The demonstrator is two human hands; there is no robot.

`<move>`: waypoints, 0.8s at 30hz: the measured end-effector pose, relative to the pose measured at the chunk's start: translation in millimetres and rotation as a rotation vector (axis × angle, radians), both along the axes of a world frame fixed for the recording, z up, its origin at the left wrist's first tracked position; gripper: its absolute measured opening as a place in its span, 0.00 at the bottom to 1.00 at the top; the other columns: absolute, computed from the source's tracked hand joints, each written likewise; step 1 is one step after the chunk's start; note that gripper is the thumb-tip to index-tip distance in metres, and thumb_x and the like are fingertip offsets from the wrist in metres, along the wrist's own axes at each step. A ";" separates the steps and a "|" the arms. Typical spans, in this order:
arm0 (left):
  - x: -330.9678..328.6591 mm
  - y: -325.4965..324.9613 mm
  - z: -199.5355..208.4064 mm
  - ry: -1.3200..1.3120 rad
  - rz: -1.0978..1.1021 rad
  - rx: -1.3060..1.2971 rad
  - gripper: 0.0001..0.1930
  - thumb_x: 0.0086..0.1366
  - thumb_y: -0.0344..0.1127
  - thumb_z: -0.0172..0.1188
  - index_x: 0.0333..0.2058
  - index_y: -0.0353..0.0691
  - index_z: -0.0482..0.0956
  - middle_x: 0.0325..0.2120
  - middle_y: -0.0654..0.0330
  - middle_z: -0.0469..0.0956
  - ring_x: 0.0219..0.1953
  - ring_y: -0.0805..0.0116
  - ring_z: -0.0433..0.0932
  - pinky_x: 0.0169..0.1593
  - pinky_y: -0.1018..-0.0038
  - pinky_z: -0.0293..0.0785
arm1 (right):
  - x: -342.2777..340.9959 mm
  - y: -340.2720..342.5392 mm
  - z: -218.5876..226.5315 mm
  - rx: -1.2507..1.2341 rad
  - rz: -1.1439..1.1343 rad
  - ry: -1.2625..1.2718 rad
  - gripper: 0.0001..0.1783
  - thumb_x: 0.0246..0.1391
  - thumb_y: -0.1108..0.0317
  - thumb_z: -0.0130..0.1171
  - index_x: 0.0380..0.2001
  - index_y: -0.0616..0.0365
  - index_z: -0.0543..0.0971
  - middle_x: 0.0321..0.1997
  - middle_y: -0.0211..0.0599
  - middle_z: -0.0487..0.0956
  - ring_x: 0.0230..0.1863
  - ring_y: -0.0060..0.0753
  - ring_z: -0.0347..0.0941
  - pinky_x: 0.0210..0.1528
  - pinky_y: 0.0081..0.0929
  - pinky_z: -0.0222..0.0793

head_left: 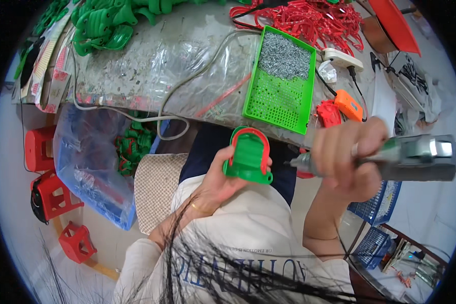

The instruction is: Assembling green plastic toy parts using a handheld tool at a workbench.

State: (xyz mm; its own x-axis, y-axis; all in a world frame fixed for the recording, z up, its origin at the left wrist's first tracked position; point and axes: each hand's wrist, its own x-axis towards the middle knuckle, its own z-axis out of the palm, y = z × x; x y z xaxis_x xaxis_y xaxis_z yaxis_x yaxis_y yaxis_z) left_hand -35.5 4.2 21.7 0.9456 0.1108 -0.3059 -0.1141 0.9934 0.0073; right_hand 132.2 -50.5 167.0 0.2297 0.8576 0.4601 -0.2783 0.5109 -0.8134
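My left hand is closed around a green plastic part, a curved shell with a tab at one end. A red U-shaped piece is seated along its rim. To the right, my right hand grips a grey electric screwdriver. Its tip points left, towards the green part but apart from it. Ahead, a bright green perforated tray lies at the table's near edge, with a heap of small silvery screws at its far end.
Red strap-like pieces and green plastic parts are piled on the table. A grey cable loops over its edge. Beside the tray lie a power strip and an orange box. A plastic-lined blue crate and red stools stand left.
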 end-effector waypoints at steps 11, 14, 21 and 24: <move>7.3 6.2 -8.8 -0.014 -0.014 0.016 0.40 0.55 0.59 0.53 0.58 0.34 0.60 0.47 0.42 0.71 0.46 0.52 0.74 0.52 0.60 0.71 | 10.6 50.5 -86.7 -0.295 -0.670 0.014 0.07 0.52 0.77 0.52 0.37 0.62 0.69 0.18 0.27 0.65 0.17 0.20 0.60 0.24 0.22 0.58; 7.2 6.0 -17.3 -0.005 -0.001 -0.027 0.41 0.54 0.59 0.55 0.58 0.34 0.60 0.47 0.41 0.70 0.46 0.51 0.74 0.51 0.60 0.71 | 11.8 53.1 -98.1 -0.301 -0.688 0.000 0.07 0.52 0.78 0.53 0.36 0.64 0.70 0.19 0.28 0.66 0.17 0.20 0.60 0.24 0.22 0.58; 7.1 7.3 -23.6 -0.080 0.004 -0.114 0.36 0.56 0.57 0.52 0.56 0.35 0.64 0.47 0.39 0.71 0.48 0.49 0.73 0.53 0.57 0.69 | 9.5 53.9 -102.6 -0.285 -0.693 -0.021 0.07 0.52 0.78 0.53 0.35 0.64 0.70 0.18 0.28 0.66 0.17 0.20 0.60 0.23 0.21 0.58; 8.3 7.5 -25.4 -0.080 0.010 -0.125 0.36 0.57 0.58 0.52 0.56 0.35 0.64 0.46 0.40 0.71 0.47 0.49 0.73 0.52 0.57 0.69 | 9.8 54.0 -104.7 -0.303 -0.703 -0.023 0.06 0.52 0.78 0.53 0.35 0.64 0.70 0.18 0.29 0.65 0.17 0.21 0.60 0.23 0.21 0.58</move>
